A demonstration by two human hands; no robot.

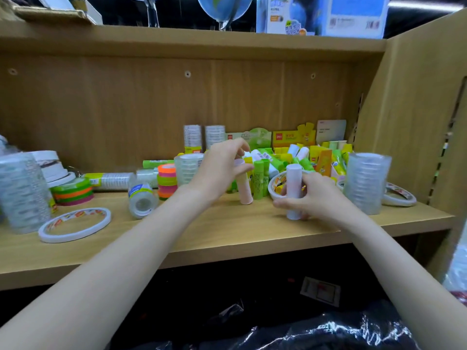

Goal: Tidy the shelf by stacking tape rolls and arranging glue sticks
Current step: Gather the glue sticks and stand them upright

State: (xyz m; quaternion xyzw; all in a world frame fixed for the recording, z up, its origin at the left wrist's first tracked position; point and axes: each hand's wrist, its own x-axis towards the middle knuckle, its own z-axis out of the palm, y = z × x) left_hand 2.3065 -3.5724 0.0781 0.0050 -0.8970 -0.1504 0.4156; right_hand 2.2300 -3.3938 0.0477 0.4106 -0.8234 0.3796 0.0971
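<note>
The front of the wooden shelf is bare between the flat white tape ring on the left and the tall stack of clear tape on the right, while a heap of glue sticks blocks the back

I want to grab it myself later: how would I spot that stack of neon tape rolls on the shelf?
Look along the wooden shelf to just left of the left hand. The neon tape stack stands upright there beside a clear tape stack. Its bright orange, pink and yellow bands set it apart from the see-through rolls around it.
</note>
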